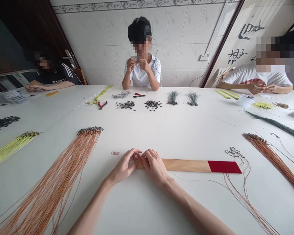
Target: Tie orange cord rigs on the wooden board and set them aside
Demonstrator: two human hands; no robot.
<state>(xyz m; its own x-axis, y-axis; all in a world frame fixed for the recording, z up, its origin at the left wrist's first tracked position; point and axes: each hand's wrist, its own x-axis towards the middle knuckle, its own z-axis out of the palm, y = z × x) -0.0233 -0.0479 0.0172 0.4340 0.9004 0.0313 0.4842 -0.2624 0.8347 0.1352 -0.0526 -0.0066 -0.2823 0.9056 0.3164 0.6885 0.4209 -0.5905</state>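
A flat wooden strip with a dark red right end lies across the table before me. Its left end sits between my hands. My left hand curves round that end, thumb on the near side and fingers on the far side. Over the strip just to the right is my right hand, its fingers bent and closed near the tip; what they pinch is hidden. From beneath my right wrist a thin wire trails right towards a few loose wires with metal rings and clips.
Orange wire bundles with dark metal ends lie left and right. A small red-printed label is near my left hand. Farther back are black parts, pliers and green wire bundles. Three people sit around the table.
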